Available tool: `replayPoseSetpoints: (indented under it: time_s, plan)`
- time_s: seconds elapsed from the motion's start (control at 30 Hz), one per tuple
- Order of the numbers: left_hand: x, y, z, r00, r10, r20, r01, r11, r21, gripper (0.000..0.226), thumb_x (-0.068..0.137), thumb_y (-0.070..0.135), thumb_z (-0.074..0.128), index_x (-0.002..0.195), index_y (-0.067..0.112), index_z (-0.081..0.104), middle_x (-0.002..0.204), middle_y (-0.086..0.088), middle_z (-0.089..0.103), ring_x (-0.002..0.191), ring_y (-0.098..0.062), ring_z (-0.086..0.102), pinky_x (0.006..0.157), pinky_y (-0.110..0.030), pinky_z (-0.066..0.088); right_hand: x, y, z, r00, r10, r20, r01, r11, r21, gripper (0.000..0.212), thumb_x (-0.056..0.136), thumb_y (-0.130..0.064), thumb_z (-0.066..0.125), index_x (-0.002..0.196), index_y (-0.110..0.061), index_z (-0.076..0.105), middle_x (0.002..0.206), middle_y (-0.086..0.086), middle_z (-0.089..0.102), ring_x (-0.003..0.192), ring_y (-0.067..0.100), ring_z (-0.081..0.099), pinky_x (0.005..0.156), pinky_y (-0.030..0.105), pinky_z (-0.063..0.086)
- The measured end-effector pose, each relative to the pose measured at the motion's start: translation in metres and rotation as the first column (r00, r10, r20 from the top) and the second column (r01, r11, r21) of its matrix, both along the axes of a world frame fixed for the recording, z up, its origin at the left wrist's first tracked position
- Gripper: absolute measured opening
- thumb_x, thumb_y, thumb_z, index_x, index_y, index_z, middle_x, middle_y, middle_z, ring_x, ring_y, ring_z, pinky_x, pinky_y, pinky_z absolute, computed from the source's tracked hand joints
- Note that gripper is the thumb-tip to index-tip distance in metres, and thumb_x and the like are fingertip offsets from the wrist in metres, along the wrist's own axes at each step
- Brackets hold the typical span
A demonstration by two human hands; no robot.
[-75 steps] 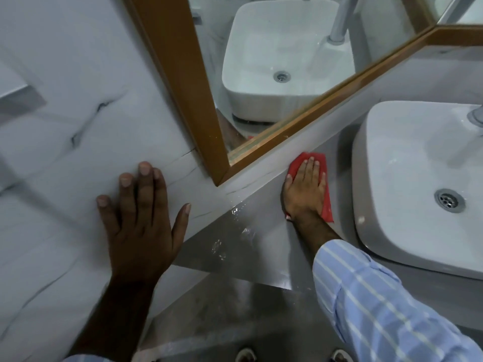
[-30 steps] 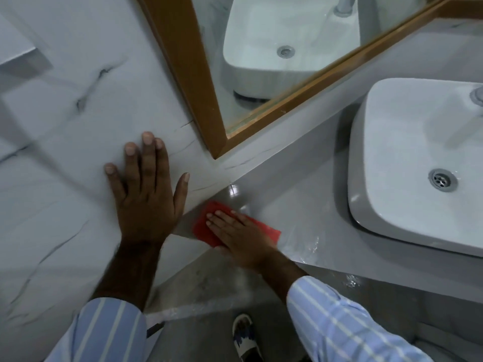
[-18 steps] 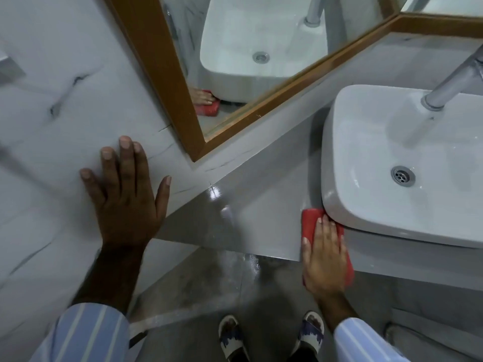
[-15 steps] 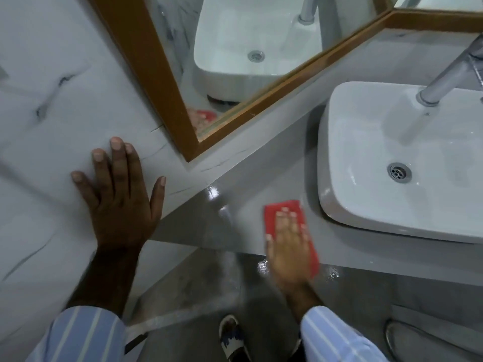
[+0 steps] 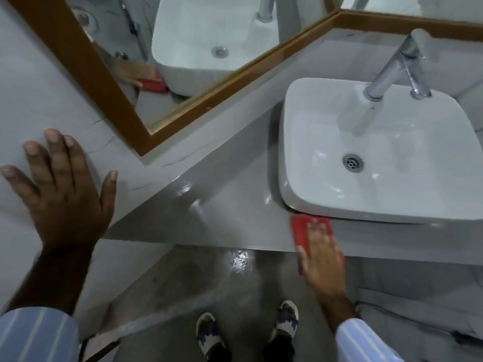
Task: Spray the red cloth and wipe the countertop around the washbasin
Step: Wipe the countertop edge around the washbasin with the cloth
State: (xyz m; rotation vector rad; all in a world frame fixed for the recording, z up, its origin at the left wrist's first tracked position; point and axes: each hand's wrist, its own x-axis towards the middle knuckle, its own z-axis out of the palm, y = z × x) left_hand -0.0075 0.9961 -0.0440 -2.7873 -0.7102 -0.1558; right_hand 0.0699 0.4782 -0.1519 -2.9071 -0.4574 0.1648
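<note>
The red cloth (image 5: 303,229) lies flat on the grey countertop (image 5: 230,205), at its front edge, just under the front left corner of the white washbasin (image 5: 371,158). My right hand (image 5: 320,259) presses down on the cloth with fingers flat, covering most of it; the hand is blurred. My left hand (image 5: 62,192) is spread flat against the white marble wall at the left, holding nothing. No spray bottle is in view.
A wood-framed mirror (image 5: 183,48) runs along the wall behind the counter and reflects the basin, hand and cloth. A chrome tap (image 5: 400,64) stands at the back of the basin. The wet counter shines. Below are the grey floor and my sandalled feet (image 5: 209,335).
My right hand has slid the red cloth to the right along the counter's front edge, up to the basin's front left corner. My left hand stays on the wall.
</note>
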Motion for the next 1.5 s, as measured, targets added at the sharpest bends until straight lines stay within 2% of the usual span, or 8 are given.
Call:
replayPoseSetpoints:
  time_s: [0.17, 0.6, 0.73, 0.87, 0.97, 1.17, 1.33, 1.5]
  plan:
    - [0.001, -0.002, 0.002, 0.999, 0.030, -0.022, -0.031, 0.999, -0.032, 0.085, 0.110, 0.062, 0.007, 0.165, 0.002, -0.016, 0.172, -0.027, -0.023, 0.161, -0.047, -0.020, 0.130, -0.069, 0.005, 0.003, -0.008, -0.002, 0.947, -0.320, 0.013, 0.320, 0.947, 0.023, 0.067, 0.106, -0.040, 0.030, 0.163, -0.006, 0.027, 0.172, 0.014, 0.028, 0.159, 0.032, 0.025, 0.127, 0.059, 0.024]
    - [0.009, -0.087, 0.014, 0.933, -0.137, 0.333, 0.171, 0.982, -0.076, 0.081, 0.109, 0.048, 0.042, 0.167, -0.001, 0.016, 0.172, -0.030, 0.021, 0.159, -0.049, 0.022, 0.131, -0.060, 0.019, -0.022, 0.159, 0.007, 0.963, 0.268, -0.036, -0.254, 0.941, 0.223, 0.065, 0.106, -0.042, 0.048, 0.162, -0.013, 0.033, 0.171, 0.008, 0.032, 0.160, 0.027, 0.024, 0.130, 0.051, 0.023]
    - [0.017, -0.153, -0.022, 0.944, -0.287, 0.163, 0.329, 0.776, -0.538, 0.063, 0.105, 0.037, 0.052, 0.155, -0.002, 0.047, 0.151, -0.025, 0.057, 0.139, -0.041, 0.056, 0.117, -0.050, 0.047, -0.038, 0.087, 0.014, 0.958, -0.276, -0.084, 0.273, 0.773, 0.572, 0.032, 0.097, -0.049, 0.060, 0.118, -0.025, 0.061, 0.120, 0.001, 0.064, 0.116, 0.028, 0.060, 0.102, 0.050, 0.051]
    - [0.046, -0.195, -0.047, 0.996, -0.091, 0.023, 0.074, 0.614, -0.786, 0.045, 0.100, 0.027, 0.071, 0.137, 0.002, 0.065, 0.133, -0.020, 0.068, 0.126, -0.038, 0.063, 0.106, -0.041, 0.047, -0.056, 0.056, 0.009, 0.564, -0.450, -0.693, 0.826, 0.325, 0.461, 0.042, 0.075, -0.048, 0.090, 0.098, -0.022, 0.066, 0.099, -0.002, 0.070, 0.091, 0.019, 0.068, 0.090, 0.038, 0.055]
    - [0.062, -0.209, -0.057, 0.999, 0.012, -0.035, -0.035, 0.615, -0.788, 0.030, 0.093, 0.031, 0.077, 0.106, 0.004, 0.073, 0.109, -0.017, 0.071, 0.101, -0.037, 0.068, 0.089, -0.039, 0.053, -0.044, 0.068, -0.002, 0.450, -0.115, -0.886, 0.878, 0.239, 0.415, 0.027, 0.076, -0.023, 0.093, 0.097, -0.012, 0.079, 0.096, 0.004, 0.084, 0.093, 0.022, 0.079, 0.095, 0.036, 0.059]
    - [0.071, -0.210, -0.056, 0.966, 0.212, -0.148, -0.236, 0.492, -0.838, 0.035, 0.084, 0.023, 0.086, 0.067, 0.021, 0.055, 0.099, -0.017, 0.080, 0.098, -0.035, 0.074, 0.083, -0.033, 0.052, -0.038, 0.076, 0.002, 0.503, -0.107, -0.858, 0.828, 0.346, 0.442, 0.027, 0.073, -0.018, 0.094, 0.094, -0.008, 0.079, 0.096, 0.016, 0.083, 0.099, 0.042, 0.077, 0.096, 0.054, 0.061]
    - [0.053, -0.231, -0.037, 0.951, 0.243, -0.190, -0.237, 0.184, -0.954, 0.021, 0.081, 0.007, 0.088, 0.091, 0.003, 0.069, 0.087, -0.023, 0.075, 0.083, -0.037, 0.073, 0.087, -0.043, 0.061, -0.044, 0.040, 0.037, 0.526, -0.126, -0.841, 0.814, 0.362, 0.455, 0.024, 0.077, -0.019, 0.090, 0.096, -0.011, 0.079, 0.095, 0.013, 0.083, 0.090, 0.032, 0.079, 0.081, 0.041, 0.065]
    - [0.044, -0.291, -0.013, 0.975, 0.171, -0.138, -0.133, -0.041, -0.990, 0.028, 0.084, 0.001, 0.085, 0.106, -0.006, 0.069, 0.073, -0.007, 0.071, 0.052, -0.008, 0.062, 0.055, -0.017, 0.053, -0.055, -0.033, 0.077, 0.515, -0.197, -0.834, 0.855, 0.189, 0.483, 0.021, 0.081, -0.010, 0.086, 0.098, -0.003, 0.077, 0.092, 0.013, 0.082, 0.074, 0.018, 0.075, 0.061, 0.022, 0.060]
